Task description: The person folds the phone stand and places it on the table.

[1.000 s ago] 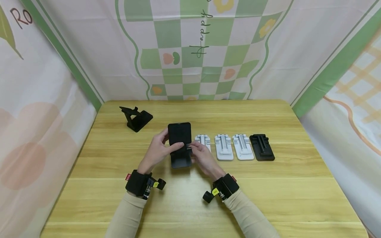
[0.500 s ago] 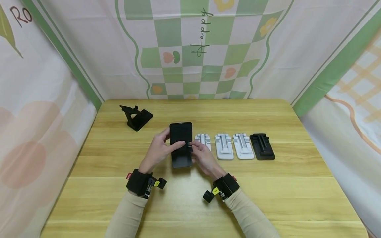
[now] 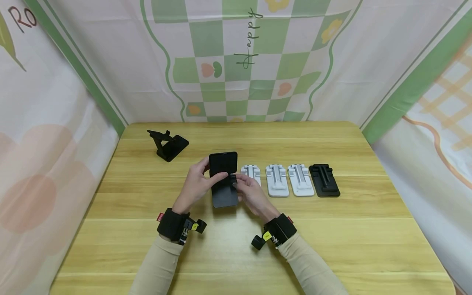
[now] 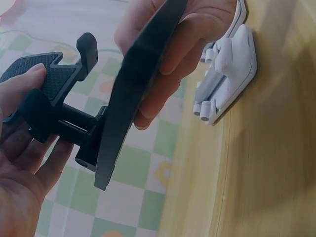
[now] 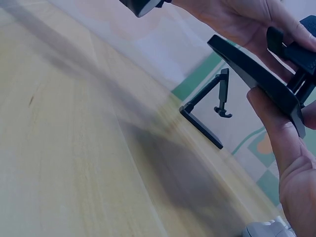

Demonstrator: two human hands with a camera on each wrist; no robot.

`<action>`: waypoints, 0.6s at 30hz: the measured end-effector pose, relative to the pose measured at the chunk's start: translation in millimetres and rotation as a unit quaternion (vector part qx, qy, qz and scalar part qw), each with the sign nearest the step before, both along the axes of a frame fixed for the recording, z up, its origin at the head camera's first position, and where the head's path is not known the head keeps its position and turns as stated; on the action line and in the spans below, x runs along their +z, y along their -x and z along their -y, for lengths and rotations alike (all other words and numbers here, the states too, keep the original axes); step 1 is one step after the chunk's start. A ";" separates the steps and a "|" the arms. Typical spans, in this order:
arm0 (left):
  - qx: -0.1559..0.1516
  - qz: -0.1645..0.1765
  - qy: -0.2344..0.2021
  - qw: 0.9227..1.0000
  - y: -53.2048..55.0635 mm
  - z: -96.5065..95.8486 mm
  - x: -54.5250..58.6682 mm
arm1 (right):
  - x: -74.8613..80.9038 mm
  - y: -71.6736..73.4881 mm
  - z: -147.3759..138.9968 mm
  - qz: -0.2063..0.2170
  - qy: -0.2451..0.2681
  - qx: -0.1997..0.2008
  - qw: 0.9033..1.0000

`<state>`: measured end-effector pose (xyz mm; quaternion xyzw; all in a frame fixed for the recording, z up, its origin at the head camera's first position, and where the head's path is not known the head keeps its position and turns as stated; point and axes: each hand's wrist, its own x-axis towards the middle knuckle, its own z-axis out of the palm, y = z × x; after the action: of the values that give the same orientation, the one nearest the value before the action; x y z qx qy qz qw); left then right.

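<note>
Both hands hold a black folding phone stand (image 3: 224,196) up over the table, its two plates swung apart on a hinged arm. My left hand (image 3: 193,186) grips the padded upper plate (image 4: 54,74), with the thumb laid across its face. In the left wrist view, two small hooked lips stick out from that plate. My right hand (image 3: 252,196) pinches the flat base plate (image 4: 131,98) by its edge, thumb on one side and fingers on the other. The right wrist view shows the thumb (image 5: 276,128) of the right hand pressed along the base's underside.
Another black phone stand (image 3: 173,147), unfolded, stands at the back left. To the right lie folded white stands (image 3: 277,181) in a row, ending with a folded black one (image 3: 324,180). Patterned cloth (image 3: 206,39) hangs behind the wooden table (image 3: 350,237).
The held stand has shifted and tilted slightly between the hands, and more of its hinge shows beside the right fingers. Both hands stay almost in place. The other stands have not moved.
</note>
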<state>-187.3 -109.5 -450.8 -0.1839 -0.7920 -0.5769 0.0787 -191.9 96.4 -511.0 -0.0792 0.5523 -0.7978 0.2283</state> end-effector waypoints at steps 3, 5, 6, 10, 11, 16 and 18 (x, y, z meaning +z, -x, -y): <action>0.007 -0.004 0.005 1.000 0.8 -0.3 -1.2 | -0.1 -0.4 0.1 -0.001 0.002 0.001 1.000; 0.011 -0.005 0.006 1.000 1.3 -0.2 -1.7 | 0.0 -0.4 0.3 -0.002 0.000 0.004 1.000; 0.012 -0.006 0.006 1.000 1.4 -0.2 -1.8 | 0.0 -0.4 0.3 -0.003 -0.003 0.006 1.000; 0.015 -0.013 0.008 1.000 2.1 0.0 -2.6 | -0.4 -0.5 -0.2 -0.005 -0.009 0.011 1.000; 0.016 -0.014 0.008 1.000 2.3 0.0 -2.9 | -0.3 -0.6 -0.2 -0.005 -0.009 0.012 1.000; 0.021 -0.018 0.008 1.000 3.1 -0.2 -3.8 | 0.8 -1.1 0.4 -0.004 -0.009 0.018 1.000; 0.024 -0.022 0.007 0.999 3.3 -0.4 -3.9 | 1.3 -1.5 0.8 -0.002 -0.009 0.019 1.000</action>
<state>-190.6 -109.1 -454.7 -0.1783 -0.7981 -0.5653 0.1084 -190.4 95.6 -509.7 -0.0891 0.5584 -0.7882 0.2429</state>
